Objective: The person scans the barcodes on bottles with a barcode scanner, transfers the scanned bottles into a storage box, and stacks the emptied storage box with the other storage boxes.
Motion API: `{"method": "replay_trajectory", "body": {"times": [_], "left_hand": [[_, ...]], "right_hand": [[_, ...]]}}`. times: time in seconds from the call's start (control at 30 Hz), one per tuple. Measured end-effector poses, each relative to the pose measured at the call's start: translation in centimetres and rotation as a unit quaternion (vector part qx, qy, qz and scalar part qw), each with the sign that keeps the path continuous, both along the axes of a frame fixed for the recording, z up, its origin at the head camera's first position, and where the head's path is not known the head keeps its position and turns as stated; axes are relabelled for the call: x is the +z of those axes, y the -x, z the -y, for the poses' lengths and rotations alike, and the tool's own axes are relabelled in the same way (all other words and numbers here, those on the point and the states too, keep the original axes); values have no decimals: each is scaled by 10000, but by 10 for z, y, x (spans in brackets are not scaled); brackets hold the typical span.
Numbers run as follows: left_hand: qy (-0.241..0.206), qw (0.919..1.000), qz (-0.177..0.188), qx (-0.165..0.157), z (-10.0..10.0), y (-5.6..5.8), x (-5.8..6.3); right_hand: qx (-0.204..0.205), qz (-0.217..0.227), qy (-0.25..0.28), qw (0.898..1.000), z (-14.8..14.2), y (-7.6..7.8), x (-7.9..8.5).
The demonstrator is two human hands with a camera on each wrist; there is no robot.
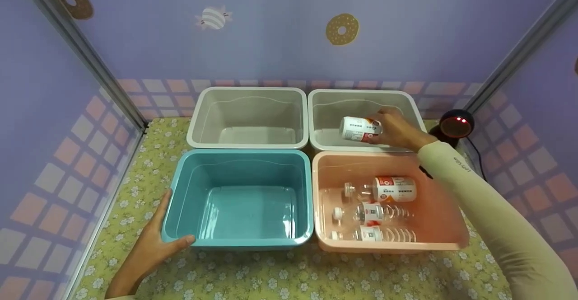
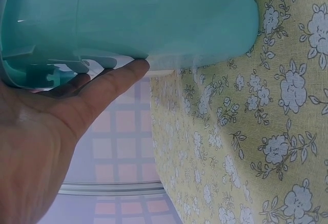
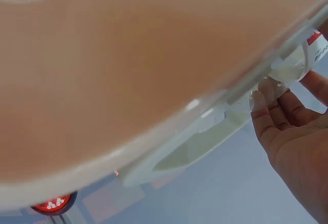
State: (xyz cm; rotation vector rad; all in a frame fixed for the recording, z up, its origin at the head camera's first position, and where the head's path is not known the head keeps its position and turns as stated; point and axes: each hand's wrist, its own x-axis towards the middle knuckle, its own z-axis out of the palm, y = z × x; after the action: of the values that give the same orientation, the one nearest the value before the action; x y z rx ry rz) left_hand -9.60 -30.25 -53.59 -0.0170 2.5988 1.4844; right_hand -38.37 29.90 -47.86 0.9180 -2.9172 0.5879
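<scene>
My right hand [image 1: 392, 130] holds a clear plastic bottle with a white, red and orange label [image 1: 354, 128] over the far right grey bin [image 1: 365, 93]. In the right wrist view, the bottle's clear end [image 3: 287, 73] shows between the fingers and thumb. At the near left corner of the blue bin [image 1: 244, 244], my left hand [image 1: 156, 241] rests with its thumb along the front and its fingers up the left side. Straight fingers [image 2: 110, 88] lie against the bin's outer wall in the left wrist view.
Several clear bottles [image 1: 372, 212] lie on their sides in the peach bin [image 1: 393, 246], near right. A second grey bin [image 1: 248, 145] stands behind the blue one. A black device with red lights [image 1: 457, 124] sits at the back right. Flowered cloth [image 1: 289, 275] covers the table.
</scene>
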Motion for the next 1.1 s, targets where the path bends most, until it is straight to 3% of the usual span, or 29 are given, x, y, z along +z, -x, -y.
{"method": "replay_trajectory", "body": {"times": [0.3, 0.7, 1.1], "left_hand": [[122, 9999, -57, 2, 0, 0, 0], [71, 9999, -110, 14, 1, -1, -1], [33, 9999, -121, 11, 0, -1, -1]], "right_hand": [[229, 489, -67, 9985, 8, 3, -3], [553, 524, -71, 9971, 16, 5, -11], [624, 681, 22, 9957, 21, 8, -16]]}}
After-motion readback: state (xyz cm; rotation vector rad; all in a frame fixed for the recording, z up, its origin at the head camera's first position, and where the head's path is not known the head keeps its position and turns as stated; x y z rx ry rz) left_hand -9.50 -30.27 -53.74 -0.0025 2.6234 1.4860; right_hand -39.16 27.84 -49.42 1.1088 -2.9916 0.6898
